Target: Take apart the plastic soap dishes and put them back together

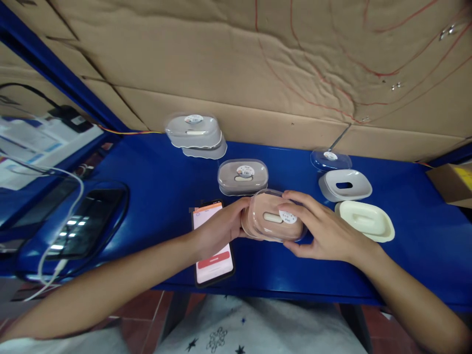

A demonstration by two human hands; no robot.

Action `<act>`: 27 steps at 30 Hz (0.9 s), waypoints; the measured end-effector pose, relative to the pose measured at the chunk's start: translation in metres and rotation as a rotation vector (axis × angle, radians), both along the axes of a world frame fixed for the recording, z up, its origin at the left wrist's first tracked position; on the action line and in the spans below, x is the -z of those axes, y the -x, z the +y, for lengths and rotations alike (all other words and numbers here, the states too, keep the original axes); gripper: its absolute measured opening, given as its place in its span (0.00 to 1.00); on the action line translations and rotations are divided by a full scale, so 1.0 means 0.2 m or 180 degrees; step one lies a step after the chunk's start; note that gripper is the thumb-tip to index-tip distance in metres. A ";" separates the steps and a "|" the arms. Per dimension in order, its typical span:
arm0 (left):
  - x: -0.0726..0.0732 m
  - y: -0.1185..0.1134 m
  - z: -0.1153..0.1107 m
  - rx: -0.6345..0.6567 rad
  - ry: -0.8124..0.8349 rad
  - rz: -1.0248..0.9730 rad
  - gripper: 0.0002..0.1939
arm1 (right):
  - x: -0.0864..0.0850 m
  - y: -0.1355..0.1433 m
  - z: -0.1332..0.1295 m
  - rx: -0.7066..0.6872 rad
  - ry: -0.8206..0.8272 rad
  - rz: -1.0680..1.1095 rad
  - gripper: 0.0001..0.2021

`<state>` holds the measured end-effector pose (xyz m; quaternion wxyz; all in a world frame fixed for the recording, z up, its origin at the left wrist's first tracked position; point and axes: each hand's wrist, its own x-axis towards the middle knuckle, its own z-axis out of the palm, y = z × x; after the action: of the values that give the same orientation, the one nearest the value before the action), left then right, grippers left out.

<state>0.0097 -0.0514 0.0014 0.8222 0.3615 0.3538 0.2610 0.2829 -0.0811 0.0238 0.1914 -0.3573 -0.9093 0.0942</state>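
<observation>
Head view shows a clear-lidded peach box [263,228] held above the near-middle of the blue table [280,273]. The left hand [226,226] grips its left side; the right hand [326,231] grips its right, fingers spread over the lid. A lit phone [216,270] lies under the left hand. Beyond sits a grey lidded box [226,183]; to the right, a cream tray [368,221] beside a slotted grey piece [332,189].
</observation>
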 end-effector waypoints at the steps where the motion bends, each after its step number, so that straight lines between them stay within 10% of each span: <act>1: 0.00 0.00 0.00 -0.0048 -0.0009 0.0013 0.23 | 0.00 0.00 0.00 0.0004 0.0005 -0.0021 0.32; 27: -0.04 0.01 -0.03 -0.0267 -0.0393 0.0240 0.35 | 0.05 0.04 0.01 -0.0227 -0.0418 0.0104 0.30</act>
<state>0.0071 -0.0572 0.0101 0.7728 0.4060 0.3826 0.3028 0.2752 -0.0793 0.0138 0.2258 -0.3098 -0.9224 0.0470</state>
